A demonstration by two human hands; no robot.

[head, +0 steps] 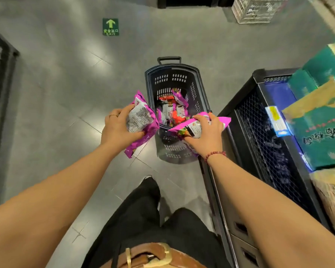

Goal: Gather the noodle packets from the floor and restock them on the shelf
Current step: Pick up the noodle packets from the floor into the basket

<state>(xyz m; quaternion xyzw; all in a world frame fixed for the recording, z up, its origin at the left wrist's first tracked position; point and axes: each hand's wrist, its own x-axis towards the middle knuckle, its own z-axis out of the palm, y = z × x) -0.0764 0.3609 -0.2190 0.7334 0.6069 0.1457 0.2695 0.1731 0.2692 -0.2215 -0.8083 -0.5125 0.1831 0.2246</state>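
A dark plastic basket [201, 89] stands on the grey floor ahead of me, with several pink and red noodle packets [174, 109] lying in its bottom. My left hand [118, 128] grips a pink noodle packet [141, 120] just left of the basket's rim. Over the basket's near right corner, my right hand [207, 134] grips another pink packet [191, 128] from above. The shelf [263, 120] stands at my right, its black mesh front close to my right hand.
Green and yellow cartons [321, 120] sit on the shelf at the right. A white crate [257, 8] stands at the far end of the aisle, and a green exit sticker [110, 27] marks the floor. Another dark shelf [0, 78] runs along the left. My legs are below.
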